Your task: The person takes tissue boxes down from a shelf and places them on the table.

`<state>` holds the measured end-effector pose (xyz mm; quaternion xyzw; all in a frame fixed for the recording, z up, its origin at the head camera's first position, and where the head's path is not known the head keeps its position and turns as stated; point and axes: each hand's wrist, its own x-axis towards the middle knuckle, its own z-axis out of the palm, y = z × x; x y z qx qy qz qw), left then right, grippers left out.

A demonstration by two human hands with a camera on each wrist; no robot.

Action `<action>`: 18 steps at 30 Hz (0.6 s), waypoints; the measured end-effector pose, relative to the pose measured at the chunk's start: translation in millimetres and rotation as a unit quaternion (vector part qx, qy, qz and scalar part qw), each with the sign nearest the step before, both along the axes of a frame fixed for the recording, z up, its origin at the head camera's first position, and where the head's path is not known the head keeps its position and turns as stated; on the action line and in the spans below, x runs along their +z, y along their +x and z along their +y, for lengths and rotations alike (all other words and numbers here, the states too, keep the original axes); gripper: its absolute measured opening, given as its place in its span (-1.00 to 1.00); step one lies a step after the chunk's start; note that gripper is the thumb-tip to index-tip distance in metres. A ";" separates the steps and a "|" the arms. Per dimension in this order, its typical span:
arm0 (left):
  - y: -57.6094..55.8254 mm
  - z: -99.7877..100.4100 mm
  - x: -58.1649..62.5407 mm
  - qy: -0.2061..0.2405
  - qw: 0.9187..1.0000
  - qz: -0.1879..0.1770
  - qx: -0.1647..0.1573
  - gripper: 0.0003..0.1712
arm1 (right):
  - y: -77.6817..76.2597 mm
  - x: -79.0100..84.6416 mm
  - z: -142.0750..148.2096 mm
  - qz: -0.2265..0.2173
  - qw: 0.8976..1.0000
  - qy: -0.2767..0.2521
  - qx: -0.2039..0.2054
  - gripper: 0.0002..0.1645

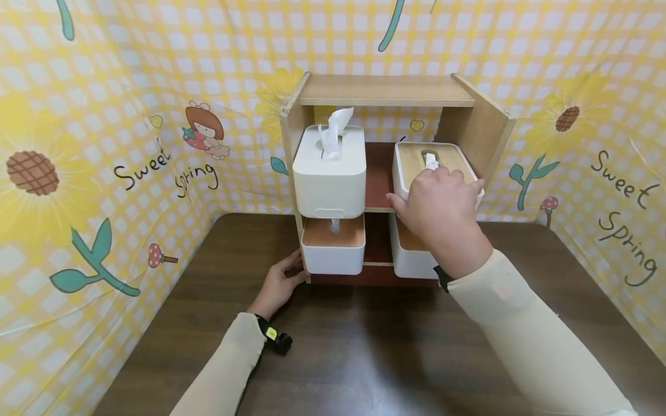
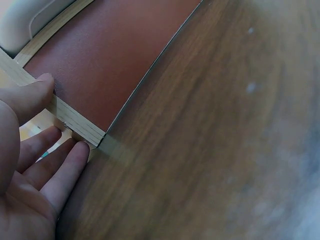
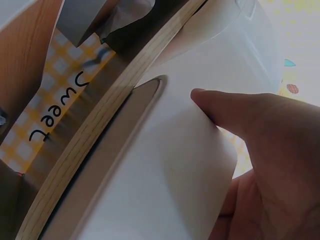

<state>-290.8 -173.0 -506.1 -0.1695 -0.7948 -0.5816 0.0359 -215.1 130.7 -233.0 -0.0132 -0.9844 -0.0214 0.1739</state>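
1. The right hand [image 1: 442, 208] grips the wood-lidded tissue box [image 1: 413, 164], its thumb on one side and fingers across the other.
2. That box is in the upper right bay of the wooden shelf unit [image 1: 387, 89], above the lower-right tissue box [image 1: 411, 260]; the hand hides much of its front.
3. The left hand [image 1: 279, 287] pinches the foot of the unit's left side panel [image 2: 75, 120], just above the worktop [image 1: 322, 346], apparently steadying it.
4. The step in hand looks like placing or adjusting the gripped box beside the white tissue box [image 1: 329, 193] in the upper left bay.
5. If so, the next move calls for squaring it on its board, then loosening the grip without dragging it; I cannot tell whether it sits flat.
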 end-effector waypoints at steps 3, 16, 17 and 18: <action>-0.3 -0.6 -0.1 0.001 1.000 -0.002 -0.001 -0.32 | -1.3 -1.0 -0.4 0.010 1.000 0.003 0.001 -0.10; -1.4 1.8 -1.1 0.001 1.000 0.004 0.009 -0.32 | -6.6 4.1 -1.0 -0.019 1.000 0.010 -0.009 -0.08; -1.7 1.9 -1.3 0.002 1.000 0.006 0.010 -0.33 | -7.2 4.3 -1.3 -0.022 1.000 0.012 -0.011 -0.06; -1.6 2.1 -1.3 0.002 1.000 0.007 0.010 -0.33 | -7.7 4.4 -1.6 -0.025 1.000 0.012 -0.014 -0.04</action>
